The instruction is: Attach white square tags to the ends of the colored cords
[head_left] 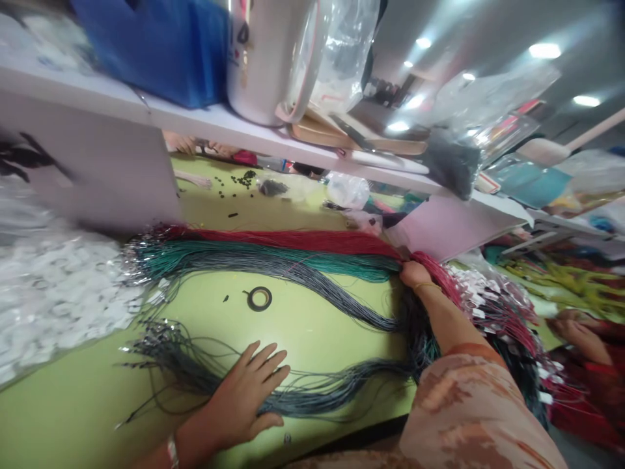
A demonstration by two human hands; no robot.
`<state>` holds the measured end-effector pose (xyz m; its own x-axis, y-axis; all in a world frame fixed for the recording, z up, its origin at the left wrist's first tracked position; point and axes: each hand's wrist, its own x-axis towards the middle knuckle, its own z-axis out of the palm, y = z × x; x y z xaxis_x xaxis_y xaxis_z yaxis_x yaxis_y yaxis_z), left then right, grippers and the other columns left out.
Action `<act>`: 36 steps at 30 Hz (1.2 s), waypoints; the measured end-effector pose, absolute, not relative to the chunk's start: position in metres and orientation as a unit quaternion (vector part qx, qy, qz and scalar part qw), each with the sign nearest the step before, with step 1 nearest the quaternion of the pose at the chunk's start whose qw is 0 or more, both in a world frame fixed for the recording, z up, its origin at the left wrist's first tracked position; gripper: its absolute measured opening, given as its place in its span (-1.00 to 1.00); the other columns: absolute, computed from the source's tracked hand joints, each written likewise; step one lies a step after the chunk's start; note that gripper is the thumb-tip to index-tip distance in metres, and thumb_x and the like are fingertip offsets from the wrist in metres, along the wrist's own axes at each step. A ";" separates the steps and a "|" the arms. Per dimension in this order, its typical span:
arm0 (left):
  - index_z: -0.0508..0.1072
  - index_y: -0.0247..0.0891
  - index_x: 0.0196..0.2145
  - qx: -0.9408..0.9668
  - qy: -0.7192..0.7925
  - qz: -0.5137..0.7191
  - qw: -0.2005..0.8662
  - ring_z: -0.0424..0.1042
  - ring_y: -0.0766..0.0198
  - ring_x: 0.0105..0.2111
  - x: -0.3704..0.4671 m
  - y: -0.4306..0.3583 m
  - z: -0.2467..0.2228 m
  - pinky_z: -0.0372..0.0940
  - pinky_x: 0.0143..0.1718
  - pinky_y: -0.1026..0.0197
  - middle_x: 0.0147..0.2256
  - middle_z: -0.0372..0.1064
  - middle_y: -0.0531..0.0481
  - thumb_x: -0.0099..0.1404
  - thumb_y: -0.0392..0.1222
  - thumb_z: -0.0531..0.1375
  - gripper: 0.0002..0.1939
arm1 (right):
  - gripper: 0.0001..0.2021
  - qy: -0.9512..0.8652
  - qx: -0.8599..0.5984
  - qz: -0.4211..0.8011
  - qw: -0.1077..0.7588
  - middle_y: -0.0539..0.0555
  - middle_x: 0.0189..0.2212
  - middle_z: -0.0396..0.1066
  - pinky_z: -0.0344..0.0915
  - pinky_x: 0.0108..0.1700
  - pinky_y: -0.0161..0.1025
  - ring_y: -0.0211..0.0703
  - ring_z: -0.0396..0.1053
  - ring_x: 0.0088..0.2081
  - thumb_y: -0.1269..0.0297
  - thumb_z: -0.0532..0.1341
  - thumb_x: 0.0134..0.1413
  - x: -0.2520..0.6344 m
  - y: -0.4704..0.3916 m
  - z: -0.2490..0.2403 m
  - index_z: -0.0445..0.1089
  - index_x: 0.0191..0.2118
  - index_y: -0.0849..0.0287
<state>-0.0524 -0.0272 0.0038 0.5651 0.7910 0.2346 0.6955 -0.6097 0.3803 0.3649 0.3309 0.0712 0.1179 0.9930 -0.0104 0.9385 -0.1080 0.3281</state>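
My left hand lies palm down with fingers spread, over a loose bundle of grey wires near the front of the table. At the right, my right hand is closed at the ends of the long wires; its fingertips are partly hidden. Red wires and green wires run left from there. Below them, a grey wire bundle curves across the table. Metal-tipped ends gather at the left. Between the bundles lies a small roll of black tape.
White connectors in clear plastic heap at the left. Labelled wire ends hang at the right. Overhead, a shelf carries a mug and a blue bin. Other people's hands show at right and behind the shelf.
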 end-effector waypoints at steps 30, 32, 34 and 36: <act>0.17 -0.26 0.24 0.775 0.582 0.234 0.080 0.01 -0.01 0.29 -0.087 0.000 0.048 0.02 0.26 -0.11 0.26 0.11 -0.27 0.31 0.05 0.10 -0.38 | -0.79 0.873 0.345 -0.345 -0.016 -0.08 -0.74 0.18 0.01 -0.61 -0.38 -0.40 0.07 -0.71 0.25 0.17 0.04 -0.087 0.212 0.147 0.30 -0.51 0.25; 0.17 -0.33 0.24 0.755 0.620 0.212 0.034 -0.05 -0.05 0.32 -0.102 0.027 0.048 -0.02 0.26 -0.12 0.27 0.07 -0.32 0.31 -0.02 0.11 -0.39 | -0.78 0.855 0.329 -0.401 -0.029 -0.13 -0.74 0.12 -0.06 -0.63 -0.39 -0.43 0.00 -0.72 0.23 0.17 0.05 -0.082 0.208 0.154 0.23 -0.52 0.22; 0.14 -0.38 0.24 0.740 0.647 0.183 -0.003 -0.11 -0.08 0.33 -0.119 0.058 0.044 -0.06 0.27 -0.13 0.29 0.01 -0.35 0.30 -0.07 0.11 -0.38 | -0.78 0.855 0.315 -0.412 -0.015 -0.15 -0.74 0.10 -0.08 -0.63 -0.40 -0.44 -0.01 -0.71 0.24 0.20 0.03 -0.080 0.200 0.160 0.19 -0.51 0.21; 0.12 -0.42 0.25 0.727 0.667 0.160 -0.036 -0.10 -0.09 0.32 -0.138 0.086 0.037 -0.11 0.28 -0.13 0.29 0.00 -0.38 0.26 -0.12 0.16 -0.33 | -0.79 0.869 0.309 -0.386 -0.010 -0.15 -0.73 0.11 -0.08 -0.61 -0.40 -0.44 0.03 -0.69 0.27 0.23 -0.02 -0.083 0.190 0.162 0.19 -0.51 0.21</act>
<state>-0.1381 0.0856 0.0370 0.0594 0.9580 0.2807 0.9811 -0.1079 0.1607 -0.0830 0.1904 0.1620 -0.8085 0.5452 -0.2217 0.5300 0.5106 -0.6770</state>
